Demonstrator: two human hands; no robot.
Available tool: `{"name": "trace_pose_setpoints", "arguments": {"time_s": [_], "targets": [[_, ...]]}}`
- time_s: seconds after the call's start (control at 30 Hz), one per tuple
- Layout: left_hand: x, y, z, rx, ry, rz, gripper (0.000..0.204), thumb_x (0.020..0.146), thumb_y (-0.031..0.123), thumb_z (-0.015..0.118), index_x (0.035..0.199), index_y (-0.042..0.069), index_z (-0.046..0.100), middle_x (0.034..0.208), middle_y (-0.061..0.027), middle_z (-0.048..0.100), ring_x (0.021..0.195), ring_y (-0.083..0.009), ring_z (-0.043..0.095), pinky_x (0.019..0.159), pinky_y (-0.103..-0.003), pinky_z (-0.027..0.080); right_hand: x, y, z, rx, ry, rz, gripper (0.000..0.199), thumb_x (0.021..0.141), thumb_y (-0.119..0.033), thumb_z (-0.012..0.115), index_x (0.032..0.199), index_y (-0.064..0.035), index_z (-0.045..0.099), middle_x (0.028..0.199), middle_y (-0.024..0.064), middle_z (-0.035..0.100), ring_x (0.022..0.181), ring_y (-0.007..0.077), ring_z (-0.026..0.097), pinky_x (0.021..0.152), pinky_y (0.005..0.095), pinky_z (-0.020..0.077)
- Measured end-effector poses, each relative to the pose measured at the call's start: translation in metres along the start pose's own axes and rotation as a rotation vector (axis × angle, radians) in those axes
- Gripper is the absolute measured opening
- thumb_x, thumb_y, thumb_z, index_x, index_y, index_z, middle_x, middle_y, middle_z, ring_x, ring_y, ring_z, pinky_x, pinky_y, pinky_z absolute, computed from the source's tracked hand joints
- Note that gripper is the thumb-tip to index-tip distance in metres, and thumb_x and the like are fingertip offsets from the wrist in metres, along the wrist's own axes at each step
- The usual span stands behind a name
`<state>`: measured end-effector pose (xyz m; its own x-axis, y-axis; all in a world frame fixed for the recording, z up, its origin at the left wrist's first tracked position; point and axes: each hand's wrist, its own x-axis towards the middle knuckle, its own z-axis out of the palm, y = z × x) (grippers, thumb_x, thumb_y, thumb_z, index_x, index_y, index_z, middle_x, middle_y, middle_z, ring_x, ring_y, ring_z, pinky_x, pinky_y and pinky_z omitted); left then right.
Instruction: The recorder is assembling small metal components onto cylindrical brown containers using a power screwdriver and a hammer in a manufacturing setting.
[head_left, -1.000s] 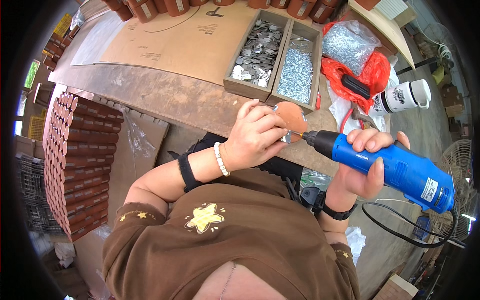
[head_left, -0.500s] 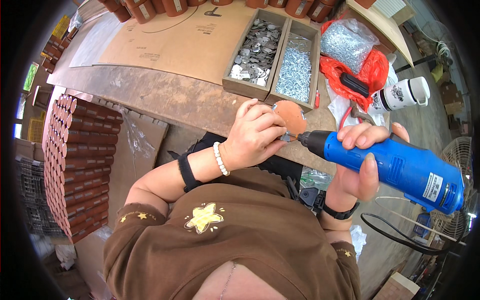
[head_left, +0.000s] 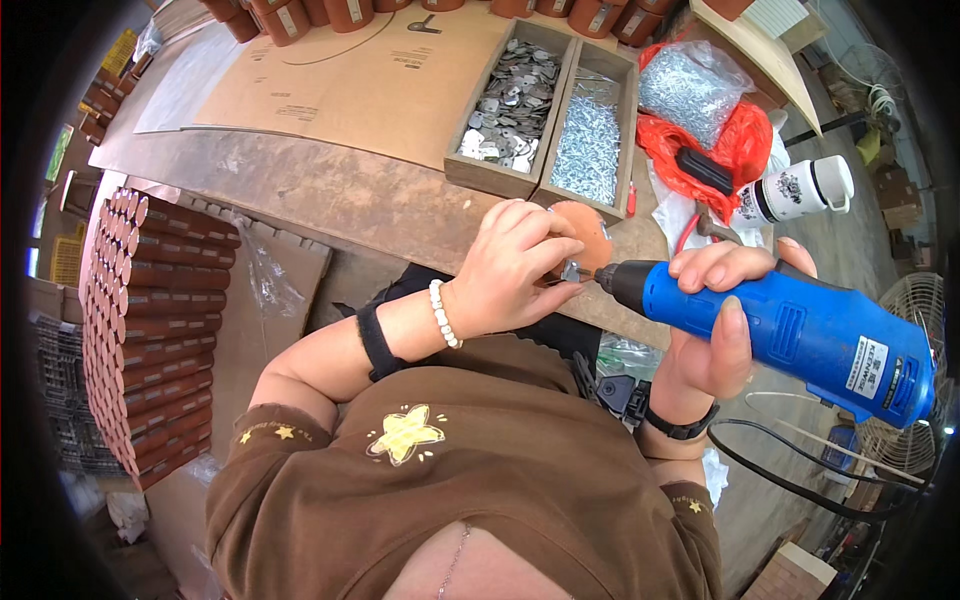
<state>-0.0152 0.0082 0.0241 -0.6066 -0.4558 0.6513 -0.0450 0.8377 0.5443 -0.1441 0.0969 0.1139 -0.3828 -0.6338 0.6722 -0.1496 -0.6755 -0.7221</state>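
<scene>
A worn brown worktable (head_left: 370,188) crosses the workshop; on it sit a wooden tray of metal plates (head_left: 490,178) and a wooden tray of screws (head_left: 575,203); stacked reddish-brown pots (head_left: 170,335) stand to the left. In the head view, the left hand (head_left: 512,262) is closed, pinching a reddish-brown disc (head_left: 588,230) at its near left edge, most of the disc showing beyond the fingers; the right hand (head_left: 712,360) is wrapped round a blue power driver (head_left: 785,330), its tip at a small metal piece (head_left: 571,271) by the left fingertips; fastening looks under way, not finished; how deep any screw sits, I cannot tell.
</scene>
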Motion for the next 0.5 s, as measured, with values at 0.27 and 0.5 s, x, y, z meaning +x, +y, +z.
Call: {"name": "trace_pose_setpoints", "arguments": {"time_s": [0.27, 0.5], "targets": [[0.000, -0.004, 0.009, -0.057, 0.006, 0.001, 0.025, 0.056, 0.007, 0.071, 0.077, 0.007, 0.060, 0.086, -0.0033, 0.056, 0.083, -0.0224, 0.050, 0.075, -0.035, 0.036, 0.001, 0.002, 0.000, -0.004, 0.014, -0.025, 0.055, 0.076, -0.011, 0.052, 0.121, 0.0003, 0.023, 0.079, 0.0114, 0.048, 0.067, 0.0216, 0.050, 0.064, 0.0390, 0.0443], [0.000, -0.004, 0.011, -0.079, 0.043, -0.031, 0.017, 0.057, 0.005, 0.070, 0.071, 0.007, 0.061, 0.082, -0.0021, 0.058, 0.082, -0.0213, 0.051, 0.075, -0.034, 0.036, 0.003, 0.003, -0.001, -0.026, 0.024, -0.021, 0.055, 0.076, -0.011, 0.052, 0.121, 0.0005, 0.023, 0.079, 0.0115, 0.049, 0.067, 0.0217, 0.050, 0.063, 0.0390, 0.0444]]}}
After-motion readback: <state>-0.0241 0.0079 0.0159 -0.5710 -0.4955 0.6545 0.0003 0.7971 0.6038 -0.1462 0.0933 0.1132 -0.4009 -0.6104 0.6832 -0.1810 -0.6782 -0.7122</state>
